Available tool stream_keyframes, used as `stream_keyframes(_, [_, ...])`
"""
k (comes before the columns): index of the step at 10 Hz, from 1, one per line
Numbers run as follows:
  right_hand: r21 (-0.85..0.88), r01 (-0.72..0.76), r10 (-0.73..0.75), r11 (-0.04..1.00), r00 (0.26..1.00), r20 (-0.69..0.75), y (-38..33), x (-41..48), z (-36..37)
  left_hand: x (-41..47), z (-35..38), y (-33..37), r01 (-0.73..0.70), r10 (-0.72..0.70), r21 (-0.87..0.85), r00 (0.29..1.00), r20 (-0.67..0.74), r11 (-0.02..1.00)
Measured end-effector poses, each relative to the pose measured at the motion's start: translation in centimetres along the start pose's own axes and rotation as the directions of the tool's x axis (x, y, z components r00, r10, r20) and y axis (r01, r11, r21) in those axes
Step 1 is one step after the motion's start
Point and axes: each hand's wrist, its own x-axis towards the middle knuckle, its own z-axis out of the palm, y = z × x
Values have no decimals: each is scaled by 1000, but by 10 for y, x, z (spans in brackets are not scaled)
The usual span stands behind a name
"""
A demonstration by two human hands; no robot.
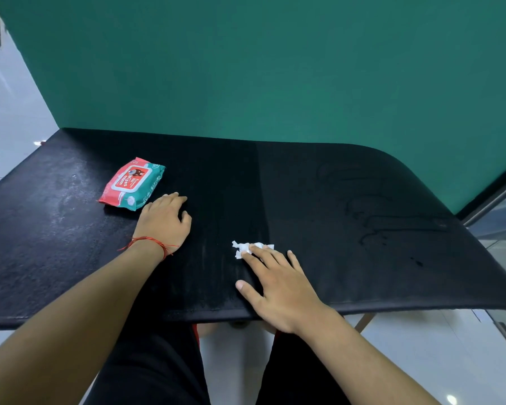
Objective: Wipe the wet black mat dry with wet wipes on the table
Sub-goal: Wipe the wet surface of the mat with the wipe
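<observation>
Flat right hand presses crumpled wipe on matte mat; left hand rests relaxed.

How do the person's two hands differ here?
The right hand presses a crumpled white wipe under straight fingers; the left hand holds nothing. The left hand lies beside the wipes pack, the right hand nearer the front edge. Left wrist wears a red string, right none. Both rest on the black mat.
</observation>
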Motion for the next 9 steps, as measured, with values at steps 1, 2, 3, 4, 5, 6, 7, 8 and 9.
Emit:
stream_keyframes(1, [1, 1, -1, 1000, 1000, -10, -2, -8, 1, 0, -1, 1, -1, 1, -2, 1000, -4, 1000])
stream_keyframes(2, [-3, 6, -6, 1000, 1000, -13, -4, -15, 1, -1, -2, 2, -2, 2, 1, 1000, -5, 1000])
stream_keyframes(3, [-9, 10, -10, 1000, 1000, -10, -7, -25, 0, -2, -2, 3, -4, 4, 2, 1000, -9, 1000])
stream_keyframes(4, [-6, 26, -26, 1000, 1000, 8, -9, -39, 0, -1, -2, 3, -5, 5, 4, 1000, -8, 1000])
stream_keyframes(5, [-10, 39, -39, 999, 999, 23, -11, -53, 1, -1, -2, 3, -2, 2, 4, 1000, -6, 1000])
stream_keyframes(6, [-11, 44, -44, 999, 998, 36, -14, -64, 0, -1, -3, 3, -3, 3, 6, 1000, -5, 1000])
stream_keyframes(7, [-15, 48, -48, 999, 998, 51, -18, -72, -2, -2, -3, 3, -3, 3, 5, 1000, -5, 1000])
stream_keyframes(8, [-21, 50, -48, 999, 997, 66, -21, -81, -2, -2, -3, 3, -3, 3, 9, 1000, -3, 1000])
stream_keyframes(9, [-31, 56, -54, 998, 996, 69, -24, -90, -1, -2, -3, 4, -7, 7, 17, 1000, -2, 1000])
